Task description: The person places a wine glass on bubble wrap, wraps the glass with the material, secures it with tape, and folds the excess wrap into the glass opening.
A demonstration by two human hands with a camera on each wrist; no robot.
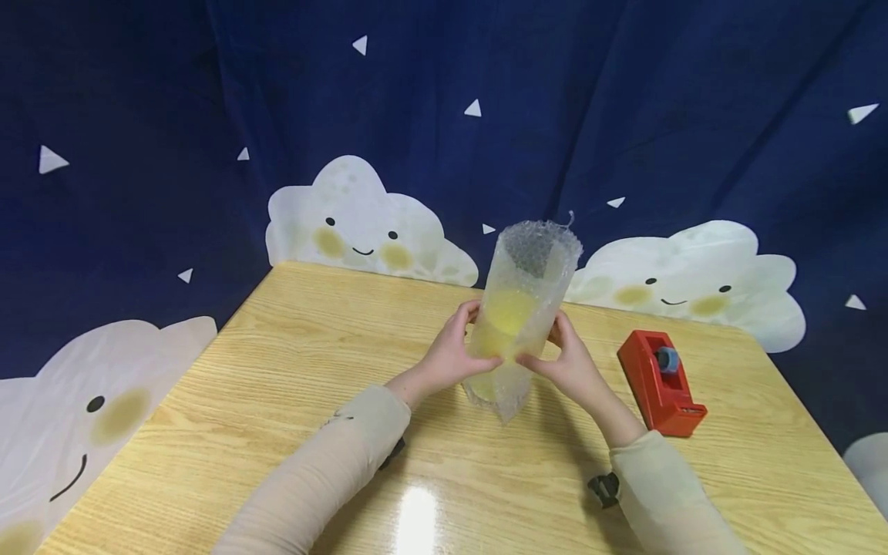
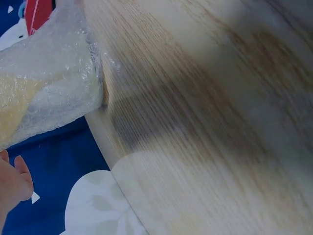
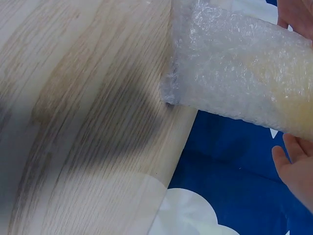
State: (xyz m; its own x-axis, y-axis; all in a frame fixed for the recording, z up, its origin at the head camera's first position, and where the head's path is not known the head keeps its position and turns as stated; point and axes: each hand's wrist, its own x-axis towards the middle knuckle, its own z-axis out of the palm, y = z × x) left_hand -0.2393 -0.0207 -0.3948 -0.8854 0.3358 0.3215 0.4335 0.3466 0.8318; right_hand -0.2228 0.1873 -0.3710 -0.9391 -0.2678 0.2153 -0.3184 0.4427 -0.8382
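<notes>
A tall tube of bubble wrap (image 1: 548, 266) stands slightly tilted above the middle of the table, its open end upward. Something yellow, its kind blurred by the wrap, shows inside (image 1: 509, 311). My left hand (image 1: 451, 353) grips the tube's left side with the thumb in front. From the right, my right hand (image 1: 574, 366) holds it the same way, thumb in front and fingers behind. Both hands' fingers are partly hidden by the tube. In the right wrist view the lower end of the bubble wrap (image 3: 210, 63) appears close to the table.
A red tape dispenser (image 1: 655, 385) with a small blue roll (image 1: 667, 360) stands on the table (image 1: 333, 331) to the right of my right hand. Behind the table's far edge hangs a dark blue curtain (image 1: 416, 92) with white clouds and triangles.
</notes>
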